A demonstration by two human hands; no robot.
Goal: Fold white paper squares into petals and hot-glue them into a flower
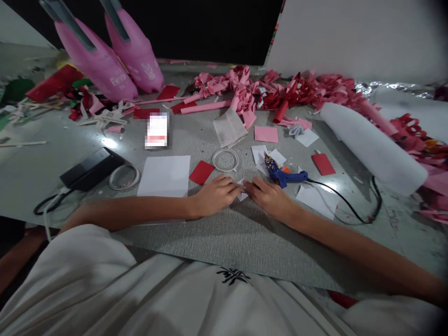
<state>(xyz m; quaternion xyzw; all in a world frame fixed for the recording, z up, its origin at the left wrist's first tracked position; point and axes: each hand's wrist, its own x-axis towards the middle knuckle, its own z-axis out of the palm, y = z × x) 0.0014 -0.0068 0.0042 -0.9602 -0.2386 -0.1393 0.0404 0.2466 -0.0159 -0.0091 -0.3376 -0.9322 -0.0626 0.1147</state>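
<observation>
Between both hands is a small piece of white paper (pixel 242 194), pinched near the table's front edge. My left hand (pixel 217 195) holds its left side with fingers closed. On its right side, my right hand (pixel 268 195) is closed on the same paper. The fingertips hide part of it, so its exact folds cannot be made out. Just beyond my right hand lies a blue hot glue gun (pixel 285 176) with a dirty nozzle, near some white paper pieces (pixel 259 153). A red paper square (pixel 202 172) and a coiled white cable (pixel 225 160) lie by my left hand.
A white sheet (pixel 164 175), a black power adapter (pixel 93 169) and another cable coil (pixel 123 177) lie left. Pink and red paper flowers (pixel 241 88) line the back. Two pink bottles (pixel 135 51) stand back left. A white roll (pixel 373 147) and the gun's black cord (pixel 345 199) are right.
</observation>
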